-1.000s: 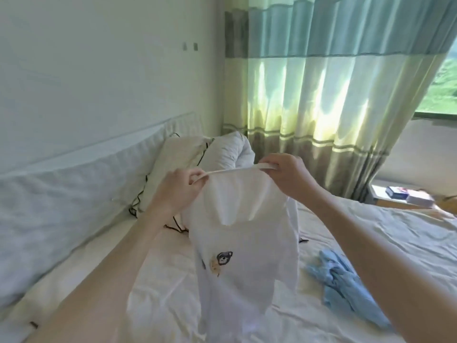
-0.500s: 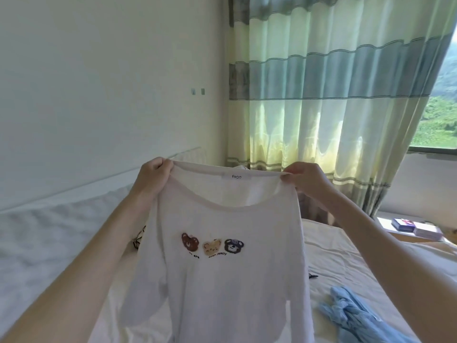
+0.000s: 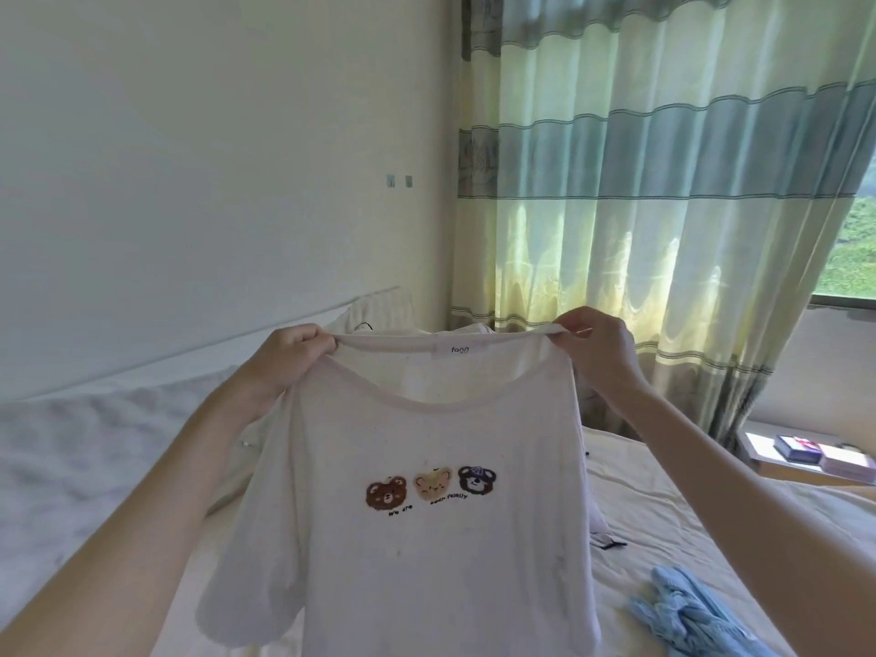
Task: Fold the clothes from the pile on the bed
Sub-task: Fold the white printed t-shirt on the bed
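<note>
White T-shirt: neck label "fann", chest print "we are bear family".

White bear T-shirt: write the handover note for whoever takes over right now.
Left hand: pinches the left end of the neckline of the white T-shirt.
Right hand: pinches the right end of the neckline.
The shirt hangs spread open in the air above the bed, bear print facing the camera.
A crumpled blue garment lies on the bed at lower right, unfolded.
Done: shirt picked up and opened out.
Left: lay it flat, fold it, then fold the blue garment. No folded clothes are in view.
</note>
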A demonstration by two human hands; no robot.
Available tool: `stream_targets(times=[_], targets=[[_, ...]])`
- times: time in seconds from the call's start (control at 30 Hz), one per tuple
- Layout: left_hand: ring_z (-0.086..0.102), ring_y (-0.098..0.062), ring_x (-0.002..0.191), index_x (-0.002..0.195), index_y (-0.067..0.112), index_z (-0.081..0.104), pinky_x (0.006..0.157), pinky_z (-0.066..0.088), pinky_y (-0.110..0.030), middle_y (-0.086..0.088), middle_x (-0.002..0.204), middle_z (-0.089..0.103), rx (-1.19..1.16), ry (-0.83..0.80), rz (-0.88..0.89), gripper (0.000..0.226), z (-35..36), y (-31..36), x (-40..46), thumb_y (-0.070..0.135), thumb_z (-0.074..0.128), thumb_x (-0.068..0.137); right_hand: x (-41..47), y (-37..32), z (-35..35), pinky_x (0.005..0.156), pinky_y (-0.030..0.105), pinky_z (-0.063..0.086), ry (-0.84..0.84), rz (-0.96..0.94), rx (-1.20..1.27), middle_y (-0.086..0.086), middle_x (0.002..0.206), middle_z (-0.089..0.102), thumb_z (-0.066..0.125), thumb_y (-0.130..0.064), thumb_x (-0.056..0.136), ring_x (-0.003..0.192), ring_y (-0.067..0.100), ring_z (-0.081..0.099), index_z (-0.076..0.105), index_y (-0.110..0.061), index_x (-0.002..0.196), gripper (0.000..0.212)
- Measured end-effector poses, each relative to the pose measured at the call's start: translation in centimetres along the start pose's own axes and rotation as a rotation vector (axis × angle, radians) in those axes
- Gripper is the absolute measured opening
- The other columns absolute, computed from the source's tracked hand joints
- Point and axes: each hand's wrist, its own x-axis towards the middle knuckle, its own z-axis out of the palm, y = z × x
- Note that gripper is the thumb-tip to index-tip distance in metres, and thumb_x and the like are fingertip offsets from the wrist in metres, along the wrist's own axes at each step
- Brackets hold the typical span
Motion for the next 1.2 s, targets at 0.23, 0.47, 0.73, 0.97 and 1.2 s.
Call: stream_targets(times=[0.23,0.47,0.73,0.97,1.2], targets=[[0.054,-0.010,0.060,0.081,0.014,0.059,0.056,0.040,-0.022,-0.004,0.073,0.056,0.010,-0.341,-0.119,0.013,-0.3,-1.5,-1.2,0.023,0.057,0.090,-0.1,2.0,-1.5,0.065,0.030,0.054,-0.558,0.478,0.391,0.012,0.078,0.057,0.057,-0.004,0.087,0.065,0.020,0.059,0.062,-0.005,0.081,0.008],[0.065,-0.024,0.086,0.111,-0.005,0.059,0.068,0.053,-0.027,-0.015,0.098,0.067,-0.185,-0.613,-0.103,0.094,-0.3,-5.2,-2.4,0.059,0.085,0.048,-1.6,4.6,-2.4,0.059,0.025,0.055,-0.788,0.586,0.473,0.011,0.081,0.070,0.055,-0.014,0.088,0.067,0.018,0.068,0.067,0.000,0.102,0.023],[0.055,-0.009,0.068,0.081,0.012,0.064,0.059,0.043,-0.014,0.003,0.070,0.062,0.061,-0.273,-0.010,0.014,0.8,-7.7,-4.2,0.024,0.062,0.088,-4.0,7.4,-2.9,0.068,0.026,0.054,-1.110,0.550,0.586,0.008,0.081,0.065,0.063,-0.003,0.081,0.073,0.017,0.065,0.057,-0.002,0.087,0.010],[0.043,-0.006,0.054,0.066,0.031,0.062,0.054,0.030,-0.019,0.004,0.058,0.055,0.372,0.019,0.117,0.019,2.0,-8.5,-6.0,0.035,0.070,0.082,-7.0,9.9,-0.5,0.058,0.015,0.037,-0.407,0.112,0.194,-0.002,0.062,0.054,0.072,-0.010,0.082,0.061,0.011,0.045,0.066,-0.008,0.070,0.014],[0.044,-0.015,0.065,0.073,0.014,0.065,0.061,0.031,-0.028,-0.017,0.068,0.054,0.382,0.016,-0.006,0.026,2.5,-11.2,-11.1,0.036,0.062,0.087,-9.6,13.2,1.9,0.051,0.017,0.033,-0.429,0.215,0.102,-0.014,0.051,0.051,0.069,-0.030,0.084,0.055,0.006,0.042,0.062,-0.016,0.061,0.028]])
